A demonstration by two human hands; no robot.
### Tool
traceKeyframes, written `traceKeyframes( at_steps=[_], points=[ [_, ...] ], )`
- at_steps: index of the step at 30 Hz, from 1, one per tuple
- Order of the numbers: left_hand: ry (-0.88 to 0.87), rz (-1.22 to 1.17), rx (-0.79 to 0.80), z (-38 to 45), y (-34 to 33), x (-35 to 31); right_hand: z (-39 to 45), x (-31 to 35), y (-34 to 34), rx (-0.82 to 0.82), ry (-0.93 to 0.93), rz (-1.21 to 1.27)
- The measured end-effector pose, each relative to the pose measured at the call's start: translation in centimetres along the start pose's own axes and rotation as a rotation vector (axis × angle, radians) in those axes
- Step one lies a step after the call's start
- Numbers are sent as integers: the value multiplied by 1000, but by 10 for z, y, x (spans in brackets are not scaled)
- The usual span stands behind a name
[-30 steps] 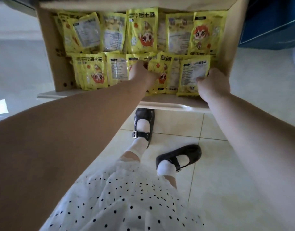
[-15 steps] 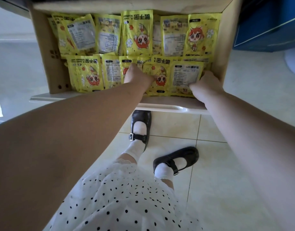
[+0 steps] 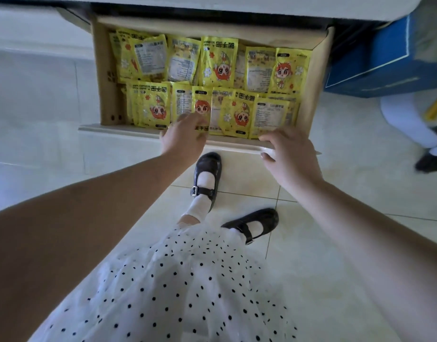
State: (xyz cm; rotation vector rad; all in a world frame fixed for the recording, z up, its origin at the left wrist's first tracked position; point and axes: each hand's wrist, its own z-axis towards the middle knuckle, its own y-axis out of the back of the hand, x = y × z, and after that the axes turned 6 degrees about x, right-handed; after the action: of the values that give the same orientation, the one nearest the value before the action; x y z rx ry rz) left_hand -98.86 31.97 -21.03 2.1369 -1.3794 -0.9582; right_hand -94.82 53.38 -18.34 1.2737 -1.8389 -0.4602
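In the head view, the left hand [image 3: 185, 138] is laying loosely spread fingers on the front row of yellow packets [image 3: 239, 112], pinching nothing. The right hand [image 3: 290, 154] is spreading its fingers at the front rim of the drawer [image 3: 316, 95]; contact I cannot tell. The packets are standing in 2 rows inside the drawer. They are likely handling as light, soft, slippery pouches, best pinched by a top edge. Upside-down print is reading "WARMER", beside Chinese characters and a red-haired cartoon figure.

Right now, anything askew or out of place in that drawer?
Nothing visibly spilled or torn. The yellow packets fill the drawer in two rough rows; the back-left packet lies tilted across its neighbours, and printed fronts and backs are mixed.
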Motion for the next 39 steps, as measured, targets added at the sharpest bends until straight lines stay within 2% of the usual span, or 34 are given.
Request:
traceKeyframes(
  at_steps=[1,3,5,7,9,12,14,25,34,39],
  points=[
    [20,-60,-39,-9,1,7,-8,2,-4,-4,-5,25],
    [165,-264,-126,-23,-2,19,-20,10,-14,97,-171,217],
    [465,-586,-159,-33,-6,28,-23,17,-24,219,-455,587],
    [673,-915,-38,-35,-10,36,-21,23,-31,271,-679,1017],
    [645,-1081,123,-33,-12,36,-14,26,-33,248,-737,1288],
    [636,-1280,97,-21,-7,25,-5,32,-27,208,-754,1490],
    [631,-1328,86,-17,-5,20,-1,35,-24,166,-764,1611],
    [523,-1459,104,19,20,13,41,30,1,57,-750,1753],
    [469,-1412,100,58,63,-21,90,30,42,16,-730,1691],
    [449,-1415,181,74,90,-35,114,36,63,3,-761,1665]
  ],
)
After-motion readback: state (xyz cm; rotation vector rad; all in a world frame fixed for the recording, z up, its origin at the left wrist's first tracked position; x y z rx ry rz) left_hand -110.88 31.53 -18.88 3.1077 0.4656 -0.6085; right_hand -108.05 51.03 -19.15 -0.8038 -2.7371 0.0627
